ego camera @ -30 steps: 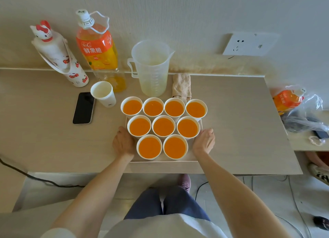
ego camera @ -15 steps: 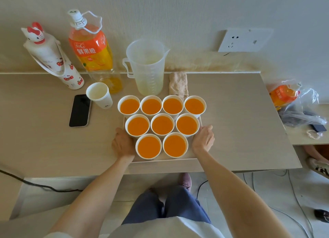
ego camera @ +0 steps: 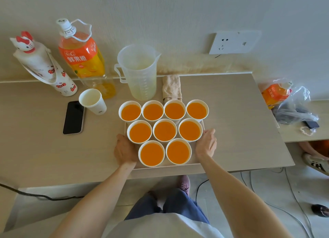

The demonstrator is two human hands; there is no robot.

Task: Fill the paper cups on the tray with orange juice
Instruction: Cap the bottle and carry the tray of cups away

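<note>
Gripping the tray (ego camera: 178,165) by both sides, all nine cups (ego camera: 164,130) on it full.
Left hand (ego camera: 125,149) and right hand (ego camera: 206,145) curl closed on its edges; any lift must stay level, slow.

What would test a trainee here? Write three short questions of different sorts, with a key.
1. How many cups on the tray hold juice?
2. True or false: the jug is full of juice.
3. Which lies left of the empty cup: A towel, B phone, C socket?

Key: 1. Nine. 2. False; it looks nearly empty. 3. B, the phone.
</note>
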